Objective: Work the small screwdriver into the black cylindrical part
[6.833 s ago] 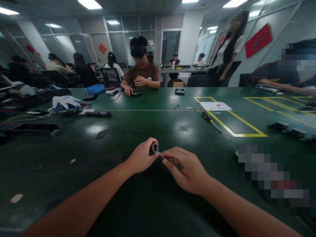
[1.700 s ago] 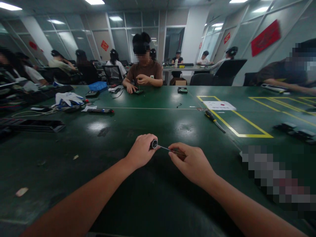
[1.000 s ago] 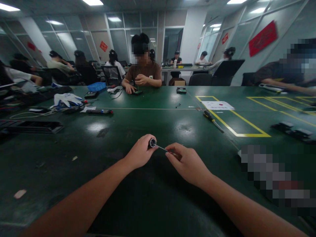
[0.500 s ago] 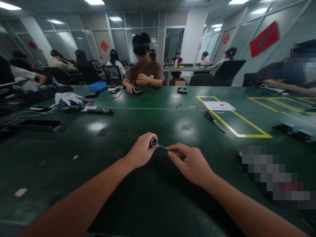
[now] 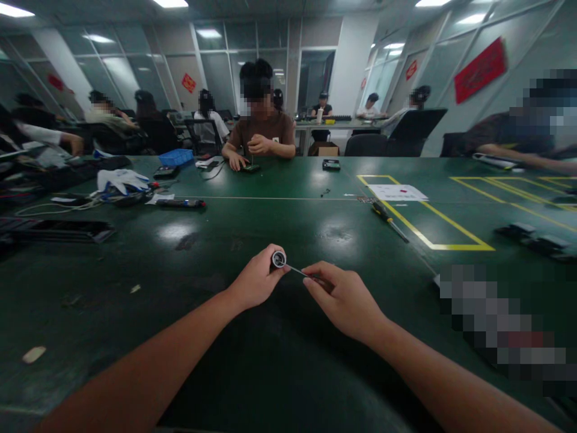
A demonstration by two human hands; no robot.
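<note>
My left hand (image 5: 255,278) is closed around a small dark cylinder (image 5: 279,259) with a silver ring at its open end. That end faces me, and the rest of the cylinder is hidden in my fingers. Between thumb and fingertips, my right hand (image 5: 340,294) pinches a thin metal tool (image 5: 296,270) with a long narrow shaft. The shaft's tip reaches the cylinder's open end; I cannot tell how deep it goes. My palm hides most of the tool's handle, so its exact kind is unclear. Both hands are above the green table (image 5: 225,367).
A screwdriver (image 5: 389,221) lies beyond my right hand, beside yellow tape (image 5: 460,247) and a paper sheet (image 5: 399,192). White gloves (image 5: 121,182), a dark pen-shaped tool (image 5: 181,204) and a blue basket (image 5: 175,157) are at left. Across the table a person (image 5: 261,129) works on a small device.
The cylinder's open end has turned a little more toward me. My hands stay nearly in place, with the tool's tip still at the opening. The whole view has shifted slightly.
</note>
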